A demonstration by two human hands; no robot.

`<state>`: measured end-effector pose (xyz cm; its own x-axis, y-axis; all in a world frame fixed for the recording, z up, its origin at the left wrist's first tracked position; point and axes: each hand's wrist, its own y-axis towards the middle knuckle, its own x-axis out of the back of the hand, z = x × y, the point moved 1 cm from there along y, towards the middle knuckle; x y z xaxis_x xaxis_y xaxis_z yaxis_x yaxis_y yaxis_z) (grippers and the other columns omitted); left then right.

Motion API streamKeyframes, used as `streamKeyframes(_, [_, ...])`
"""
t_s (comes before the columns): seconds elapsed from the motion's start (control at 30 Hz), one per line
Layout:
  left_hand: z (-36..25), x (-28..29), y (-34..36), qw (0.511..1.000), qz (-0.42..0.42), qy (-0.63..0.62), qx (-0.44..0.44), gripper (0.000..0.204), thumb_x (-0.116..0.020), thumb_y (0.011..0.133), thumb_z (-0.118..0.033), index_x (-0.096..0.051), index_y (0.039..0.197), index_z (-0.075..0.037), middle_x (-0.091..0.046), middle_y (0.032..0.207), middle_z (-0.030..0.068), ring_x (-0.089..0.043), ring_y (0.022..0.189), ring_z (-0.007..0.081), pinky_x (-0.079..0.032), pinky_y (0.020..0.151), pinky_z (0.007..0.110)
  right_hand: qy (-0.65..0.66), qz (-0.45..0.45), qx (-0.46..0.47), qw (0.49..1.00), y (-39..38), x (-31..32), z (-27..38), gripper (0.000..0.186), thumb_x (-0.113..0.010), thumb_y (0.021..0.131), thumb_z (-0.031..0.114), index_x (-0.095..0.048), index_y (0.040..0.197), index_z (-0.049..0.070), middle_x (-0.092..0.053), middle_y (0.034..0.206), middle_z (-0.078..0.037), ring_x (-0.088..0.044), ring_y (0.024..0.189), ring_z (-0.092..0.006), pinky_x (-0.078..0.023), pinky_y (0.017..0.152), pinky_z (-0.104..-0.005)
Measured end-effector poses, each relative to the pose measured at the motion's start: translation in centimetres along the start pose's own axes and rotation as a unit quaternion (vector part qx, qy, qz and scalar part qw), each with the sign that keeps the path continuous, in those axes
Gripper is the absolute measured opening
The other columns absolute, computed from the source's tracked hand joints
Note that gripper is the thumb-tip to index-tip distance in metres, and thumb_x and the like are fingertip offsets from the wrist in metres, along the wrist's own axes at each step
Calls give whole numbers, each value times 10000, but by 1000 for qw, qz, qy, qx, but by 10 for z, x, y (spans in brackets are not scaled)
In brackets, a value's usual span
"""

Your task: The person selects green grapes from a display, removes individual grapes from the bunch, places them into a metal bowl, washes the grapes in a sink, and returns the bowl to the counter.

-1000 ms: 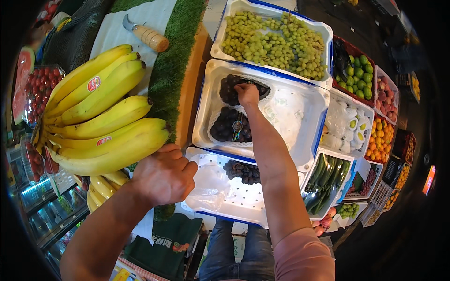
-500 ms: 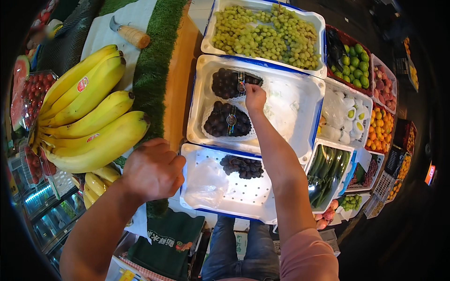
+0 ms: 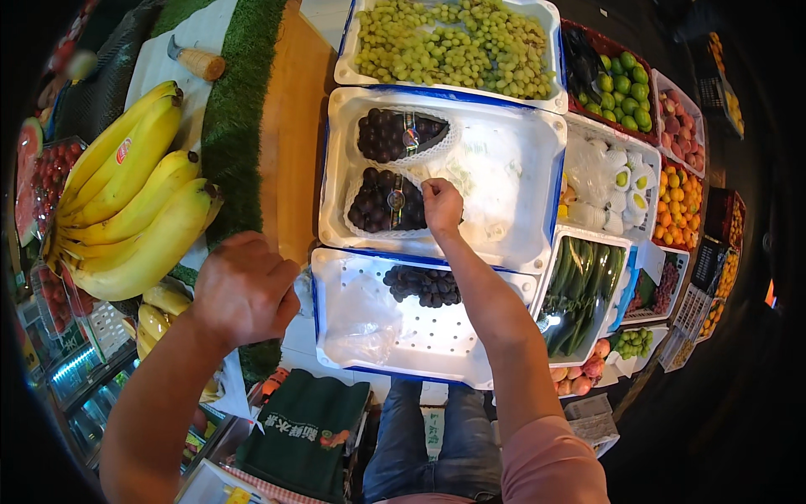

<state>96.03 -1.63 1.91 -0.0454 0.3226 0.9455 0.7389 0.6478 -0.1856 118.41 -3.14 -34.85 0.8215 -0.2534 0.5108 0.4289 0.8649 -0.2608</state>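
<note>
The right hand has its fingers narrow, any grip unclear, at the nearer netted dark grapes in the white crate, seemingly a handling step whose next move calls for a gentle pinch, while the left hand is fisted near the bananas.

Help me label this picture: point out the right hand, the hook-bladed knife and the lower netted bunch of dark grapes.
Right hand (image 3: 442,207): head view, on the back of the hand.
Hook-bladed knife (image 3: 201,63): head view, on the wooden handle.
Lower netted bunch of dark grapes (image 3: 374,198): head view, on berries left of centre.
</note>
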Motion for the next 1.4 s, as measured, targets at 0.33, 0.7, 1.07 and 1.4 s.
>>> streamKeyframes(0.33, [-3, 3, 3, 1000, -17, 19, -15, 134, -663, 601, -61, -531, 619, -70, -547, 583, 86, -575, 604, 273, -499, 682, 375, -90, 34, 67, 993, 18, 5, 14, 225, -589, 919, 240, -732, 1005, 89, -678, 936, -194, -661, 869, -377, -532, 758, -451])
streamKeyframes(0.7, [0, 1, 0, 1000, -5, 8, -6, 118, -665, 599, -64, -589, 690, -70, -575, 619, 90, -593, 622, 290, -515, 758, 406, -176, 135, 83, 972, 27, -36, 67, 437, -529, 885, 171, -548, 1295, 20, -676, 1033, -209, -657, 957, -404, -523, 829, -489])
streamKeyframes(1.07, [2, -1, -3, 1000, 5, 10, -2, 129, -665, 594, -64, -614, 713, -68, -601, 641, 92, -604, 626, 293, -522, 777, 412, -164, 198, 10, 966, 23, -42, 76, 599, -514, 881, 155, -384, 1450, 20, -638, 1139, -263, -643, 1008, -427, -514, 850, -507])
streamKeyframes(1.4, [1, -2, -2, 999, -27, 14, -16, 136, -657, 610, -89, -522, 603, -79, -542, 578, 86, -567, 606, 286, -502, 698, 388, -96, 108, 200, 969, 26, -35, 93, 357, -598, 879, 179, -665, 1227, 139, -636, 1080, -176, -645, 964, -375, -532, 827, -460])
